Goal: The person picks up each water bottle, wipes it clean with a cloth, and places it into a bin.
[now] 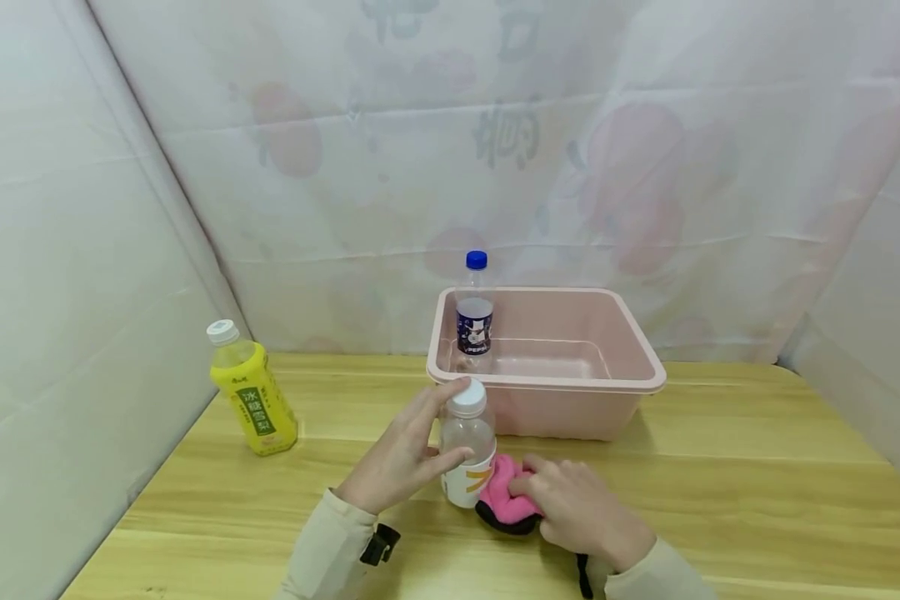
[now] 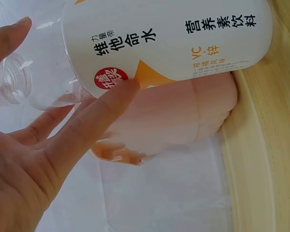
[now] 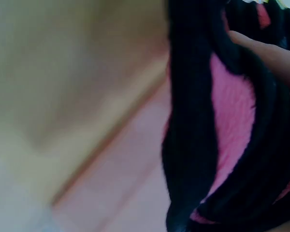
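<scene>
A clear bottle with a white cap and a white label stands upright on the table in front of the pink tub. My left hand holds it around its upper part; in the left wrist view the thumb lies on the label, with other fingers behind the bottle's shoulder. A pink cloth with a black edge is bunched in my right hand, against the lower right side of the bottle. In the right wrist view the folded cloth hides most of the fingers.
The pink tub stands behind the bottle. A clear bottle with a blue cap is upright inside its left end. A yellow-labelled drink bottle stands at the table's left. White printed sheets wall the back and sides.
</scene>
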### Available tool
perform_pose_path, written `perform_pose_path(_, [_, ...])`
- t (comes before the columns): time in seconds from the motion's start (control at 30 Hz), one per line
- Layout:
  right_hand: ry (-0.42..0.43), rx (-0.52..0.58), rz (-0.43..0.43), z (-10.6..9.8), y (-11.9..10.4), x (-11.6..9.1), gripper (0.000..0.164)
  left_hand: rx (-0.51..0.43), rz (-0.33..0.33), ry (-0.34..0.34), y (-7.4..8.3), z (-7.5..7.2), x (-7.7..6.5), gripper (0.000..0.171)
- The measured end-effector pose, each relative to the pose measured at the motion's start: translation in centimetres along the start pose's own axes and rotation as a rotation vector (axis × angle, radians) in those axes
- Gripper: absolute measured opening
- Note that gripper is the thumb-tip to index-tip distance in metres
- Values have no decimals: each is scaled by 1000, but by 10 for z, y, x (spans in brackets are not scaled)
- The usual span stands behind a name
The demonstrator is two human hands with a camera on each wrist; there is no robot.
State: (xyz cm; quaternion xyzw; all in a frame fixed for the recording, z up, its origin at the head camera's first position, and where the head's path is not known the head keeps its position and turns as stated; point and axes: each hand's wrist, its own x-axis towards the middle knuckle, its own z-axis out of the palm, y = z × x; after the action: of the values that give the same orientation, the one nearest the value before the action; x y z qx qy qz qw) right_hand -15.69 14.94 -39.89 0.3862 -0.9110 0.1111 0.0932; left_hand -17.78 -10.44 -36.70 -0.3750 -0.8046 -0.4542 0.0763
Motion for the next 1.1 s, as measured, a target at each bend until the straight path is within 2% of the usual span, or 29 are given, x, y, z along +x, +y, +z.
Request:
perform_pose_path(0.07, [-17, 7, -5, 6, -1, 0, 40, 5, 0, -3, 0, -1, 0, 76])
perform_pose_path(0.13, [0, 8, -1, 8, -1, -1, 41, 18, 2, -6, 0, -1, 0, 76])
perform_pose_path(0.3, [18, 30, 3, 4, 1, -2, 44, 50, 15, -13, 1, -1, 2, 75])
perform_pose_path(0.5, [-10, 22, 28, -26, 2, 8, 46, 31, -1, -24, 0, -1, 4, 76])
perform_pose_path(0.63, [39, 6, 12, -47, 0, 16, 47, 14, -11, -17, -1, 0, 2, 76])
perform_pose_path(0.73, [131, -14, -17, -58, -2, 16, 51, -2, -5, -11, -1, 3, 1, 77])
perform_pose_path(0.8, [233, -28, -52, -62, -3, 15, 56, -4, -1, -8, -2, 4, 1, 77])
perform_pose_path(0.97, [506, -20, -123, -62, -5, 18, 64, 11, 3, -1, -2, 2, 1, 78])
perform_pose_path(1.1, [635, 37, -144, -59, -5, 21, 64, 24, 13, -7, -2, 1, 1, 79])
